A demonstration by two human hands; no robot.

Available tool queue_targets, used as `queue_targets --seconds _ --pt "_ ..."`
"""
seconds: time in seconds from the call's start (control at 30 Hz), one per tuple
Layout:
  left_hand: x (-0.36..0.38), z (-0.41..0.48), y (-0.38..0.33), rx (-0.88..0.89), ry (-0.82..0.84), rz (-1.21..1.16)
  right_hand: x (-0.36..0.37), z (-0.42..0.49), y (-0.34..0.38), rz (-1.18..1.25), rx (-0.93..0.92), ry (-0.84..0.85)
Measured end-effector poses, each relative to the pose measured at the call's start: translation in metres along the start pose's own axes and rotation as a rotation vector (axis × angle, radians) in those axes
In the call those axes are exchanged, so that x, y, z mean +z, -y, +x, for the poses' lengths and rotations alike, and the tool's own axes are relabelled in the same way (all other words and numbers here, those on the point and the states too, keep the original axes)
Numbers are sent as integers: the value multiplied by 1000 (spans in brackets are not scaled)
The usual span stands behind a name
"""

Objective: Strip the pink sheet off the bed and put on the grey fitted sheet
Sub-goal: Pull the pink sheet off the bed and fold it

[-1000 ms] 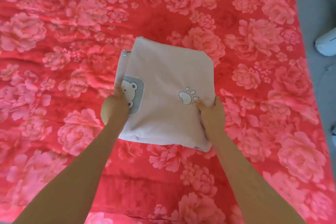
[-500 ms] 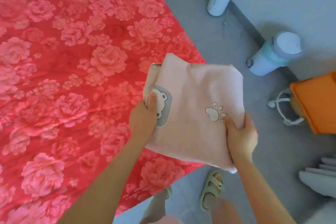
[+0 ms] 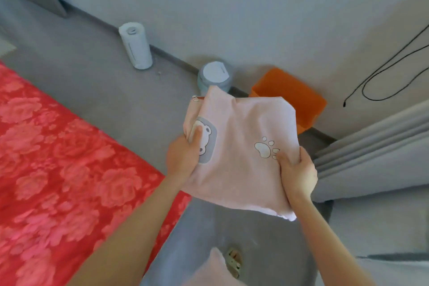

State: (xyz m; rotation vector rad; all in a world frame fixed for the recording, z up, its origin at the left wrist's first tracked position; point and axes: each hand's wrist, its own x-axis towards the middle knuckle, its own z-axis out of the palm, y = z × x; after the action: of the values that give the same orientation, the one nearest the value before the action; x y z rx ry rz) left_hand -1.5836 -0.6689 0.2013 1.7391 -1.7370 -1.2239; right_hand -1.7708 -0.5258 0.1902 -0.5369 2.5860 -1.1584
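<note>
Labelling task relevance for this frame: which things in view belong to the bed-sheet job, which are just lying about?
Job: folded pale pink bear-print sheet, gripped by left hand and right hand; bed with red floral cover.
Lying about: upright white cylinder; grey-lidded tub; orange plastic bin; black cable.

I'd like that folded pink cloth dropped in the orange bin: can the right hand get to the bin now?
Probably yes, carrying the cloth. The right hand and left hand both grip the folded pink cloth; the orange bin stands beyond it by the wall, with nothing seen between.
</note>
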Motion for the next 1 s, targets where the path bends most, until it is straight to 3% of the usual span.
queue_targets --seconds 0.17,0.4,0.73,0.87,1.0 --pt "79 45 -71 59 92 51 -34 91 -14 13 104 -68" --pt "156 139 -139 120 196 129 -14 202 -28 40 226 -95" --pt "297 312 -222 144 398 400 43 392 -53 -38 483 19" --pt "351 365 -235 84 539 496 60 455 -78 -58 563 101" --pt "419 420 -233 -42 533 558 90 524 -117 -49 610 223"
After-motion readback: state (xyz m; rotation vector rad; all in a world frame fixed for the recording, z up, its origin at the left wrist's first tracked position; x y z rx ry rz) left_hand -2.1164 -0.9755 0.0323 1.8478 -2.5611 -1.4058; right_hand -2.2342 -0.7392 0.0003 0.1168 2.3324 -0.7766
